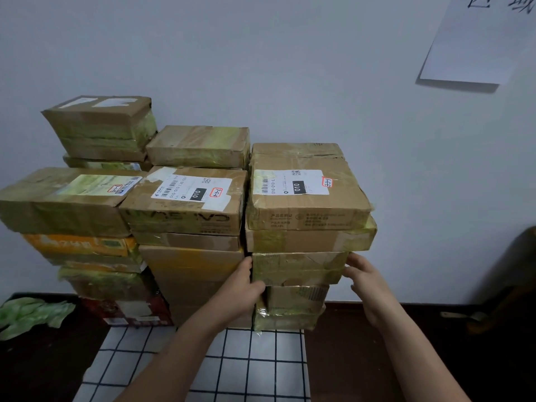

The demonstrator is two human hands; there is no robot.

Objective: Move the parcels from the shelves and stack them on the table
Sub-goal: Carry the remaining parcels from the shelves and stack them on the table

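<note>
Several taped cardboard parcels stand in three stacks against the wall on a table with a white grid cloth (pixel 261 361). The right stack is topped by a labelled parcel (pixel 304 195). Under it lies a second parcel (pixel 310 239), then a third parcel (pixel 298 268). My left hand (pixel 243 288) presses against the left side of that third parcel, in the gap beside the middle stack (pixel 188 204). My right hand (pixel 365 282) is at its right end, fingers spread, touching or just off the corner. The left stack (pixel 63 198) stands further left.
A taller pile of parcels (pixel 101 126) rises at the back left. Crumpled green plastic (pixel 29 314) lies at the left on the dark surface. A white paper sheet (pixel 478 39) hangs on the wall at the upper right. A dark object (pixel 510 280) stands at the right edge.
</note>
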